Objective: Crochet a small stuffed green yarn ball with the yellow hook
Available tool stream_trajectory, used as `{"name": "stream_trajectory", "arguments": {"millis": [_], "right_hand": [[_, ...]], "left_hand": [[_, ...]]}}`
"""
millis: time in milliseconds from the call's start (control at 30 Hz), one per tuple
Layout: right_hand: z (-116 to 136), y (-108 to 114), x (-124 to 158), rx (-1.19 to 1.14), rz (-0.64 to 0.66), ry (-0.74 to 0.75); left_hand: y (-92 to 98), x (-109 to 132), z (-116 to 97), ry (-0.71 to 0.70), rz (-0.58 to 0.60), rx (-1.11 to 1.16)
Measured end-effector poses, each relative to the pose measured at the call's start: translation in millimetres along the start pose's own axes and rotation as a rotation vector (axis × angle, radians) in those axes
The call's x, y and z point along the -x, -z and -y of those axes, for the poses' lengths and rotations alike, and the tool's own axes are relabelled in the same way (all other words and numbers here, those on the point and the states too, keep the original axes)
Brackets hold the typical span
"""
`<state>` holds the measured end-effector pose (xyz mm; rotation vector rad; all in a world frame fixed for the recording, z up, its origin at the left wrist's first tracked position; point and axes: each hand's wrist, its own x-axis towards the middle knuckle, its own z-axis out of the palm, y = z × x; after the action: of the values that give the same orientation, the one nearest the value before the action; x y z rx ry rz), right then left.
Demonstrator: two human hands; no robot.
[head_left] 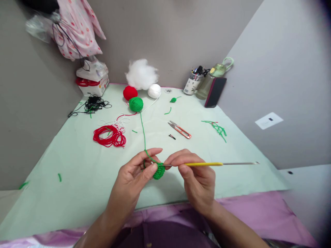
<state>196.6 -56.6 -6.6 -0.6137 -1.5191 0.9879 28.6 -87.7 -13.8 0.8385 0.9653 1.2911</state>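
My left hand (pixel 134 175) pinches a small green crocheted piece (pixel 159 171) between thumb and fingers, over the near part of the pale green table (pixel 64 179). A green strand runs over its forefinger back to a green yarn ball (pixel 136 104). My right hand (pixel 198 175) is closed on a crochet hook with a yellow grip (pixel 207 164). The hook's tip is at the green piece and its metal tail points right.
A red yarn ball (pixel 130 92), a white yarn ball (pixel 154 91) and white stuffing (pixel 141 73) sit at the back. Loose red yarn (pixel 110 136), black yarn (pixel 93 103), orange snips (pixel 180 129), green scraps (pixel 218 128), a pen cup (pixel 192 82), bottle (pixel 210 80) and phone (pixel 215 92) lie around.
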Motion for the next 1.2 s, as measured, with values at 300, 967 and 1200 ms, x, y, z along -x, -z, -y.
{"name": "stream_trajectory", "arguments": {"millis": [300,967,1200], "right_hand": [[-8.1,1.9,13.1,0.417,0.075,0.155],[-11.2,-4.5,0.1,-0.171,-0.013,-0.179],[-10.0,-2.5,-0.3,-0.128,-0.007,-0.225]], "left_hand": [[-7.9,2.8,3.2,0.055,-0.001,0.074],[-8.4,0.1,2.7,0.09,0.042,0.053],[-8.8,0.2,-0.1,0.127,0.027,0.057]]}}
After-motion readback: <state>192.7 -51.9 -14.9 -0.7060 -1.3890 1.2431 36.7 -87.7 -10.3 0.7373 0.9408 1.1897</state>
